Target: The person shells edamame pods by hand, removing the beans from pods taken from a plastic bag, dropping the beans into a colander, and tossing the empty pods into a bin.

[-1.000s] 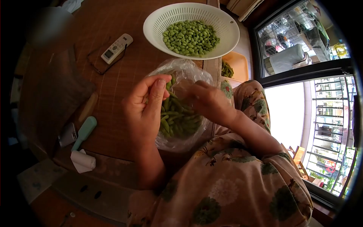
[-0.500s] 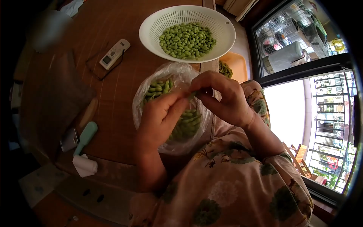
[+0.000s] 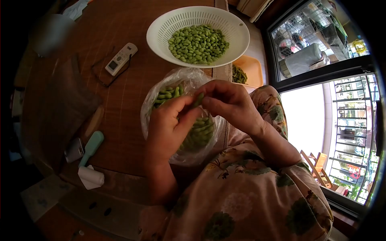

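Note:
Between my two hands is a green edamame pod [image 3: 198, 99], partly covered by fingers. My left hand [image 3: 167, 126] pinches it from the left with thumb and forefinger. On the other side, the curled fingers and thumb of my right hand [image 3: 235, 105] close on the pod's right end. Below both hands sits a clear plastic bag [image 3: 150, 90] of unshelled edamame pods [image 3: 200, 131], part of it hidden by my left hand. Beyond the bag stands a white colander [image 3: 159, 38] holding many shelled green beans [image 3: 198, 43].
An orange tub [image 3: 253, 66] with empty pods stands beyond the table's right edge. On the wooden table [image 3: 120, 104] lie a white remote control [image 3: 120, 59], dark-rimmed glasses [image 3: 105, 83], a mint-green handled object [image 3: 93, 143] and a white roll [image 3: 91, 176]. A glass door is at right.
My fingers have drawn slightly apart and the pod now shows between them. My right hand has turned a little, with its forefinger lower. The bag and colander stay about where they were.

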`<state>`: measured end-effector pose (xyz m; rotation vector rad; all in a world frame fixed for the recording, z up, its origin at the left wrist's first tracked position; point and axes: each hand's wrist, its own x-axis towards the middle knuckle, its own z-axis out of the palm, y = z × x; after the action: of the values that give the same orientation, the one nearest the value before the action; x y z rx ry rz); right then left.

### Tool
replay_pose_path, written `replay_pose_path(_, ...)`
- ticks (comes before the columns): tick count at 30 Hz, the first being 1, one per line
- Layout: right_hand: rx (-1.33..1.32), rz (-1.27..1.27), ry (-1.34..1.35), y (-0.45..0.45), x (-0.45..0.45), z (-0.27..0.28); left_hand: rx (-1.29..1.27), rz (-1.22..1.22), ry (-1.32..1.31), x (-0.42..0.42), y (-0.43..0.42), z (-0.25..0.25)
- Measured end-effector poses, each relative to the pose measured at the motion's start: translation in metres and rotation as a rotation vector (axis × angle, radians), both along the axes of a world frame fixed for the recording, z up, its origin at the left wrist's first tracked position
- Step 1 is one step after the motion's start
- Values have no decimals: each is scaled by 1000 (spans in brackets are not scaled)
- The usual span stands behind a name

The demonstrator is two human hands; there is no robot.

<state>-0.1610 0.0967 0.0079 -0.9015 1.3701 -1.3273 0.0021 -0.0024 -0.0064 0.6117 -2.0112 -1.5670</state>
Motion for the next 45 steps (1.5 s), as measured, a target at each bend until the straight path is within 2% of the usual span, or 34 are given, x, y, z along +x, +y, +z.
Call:
replay_pose_path(9, 47, -27, -28, -2, 2, 3, -202, 44, 25, -4, -2, -6)
replay_pose_path(21, -7, -22, -88, -3, 2, -2, -164, 2, -15, -4, 0, -1)
replay_pose_path(27, 5, -90, -109, -5, 5, 2, -258, 36, 4, -12, 5, 0)
replay_pose_path(33, -58, -110, -190, -6, 10, -2, -473, 63, -36, -14, 5, -3)
replay_pose_path(39, -99, -131, -197, -8, 17, -3, -444, 76, 7, -11, 5, -4)
replay_pose_path(45, -118, -159, -178, -10, 19, -3, -211, 113, 5, -13, 9, 3)
